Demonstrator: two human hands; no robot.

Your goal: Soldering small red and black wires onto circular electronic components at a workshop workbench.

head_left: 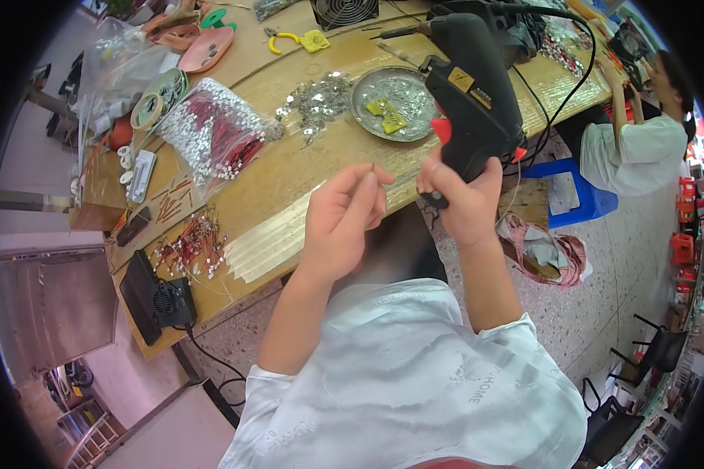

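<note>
My right hand (pixel 465 195) is wrapped around the handle of a black soldering gun (pixel 477 86) with a red trigger. Its thin metal tip points left over the table, and a thin wire hangs from its rear. My left hand (pixel 344 215) is closed in a pinch in front of the table edge. A tiny thin piece (pixel 373 166) shows at the fingertips, too small to name. Beyond my hands stands a round metal dish (pixel 395 134) with yellow sponge pieces (pixel 386 116) in it. Left of the dish lies a spread of small flat metal pieces (pixel 317 102).
A clear bag of white-tipped red parts (pixel 215 129) lies left on the wooden table, near a pile of red-wired parts (pixel 192 248). Yellow-handled pliers (pixel 281 39) and a fan (pixel 346 11) are at the back. Right are a blue bin (pixel 575 195) and a seated person (pixel 630 148).
</note>
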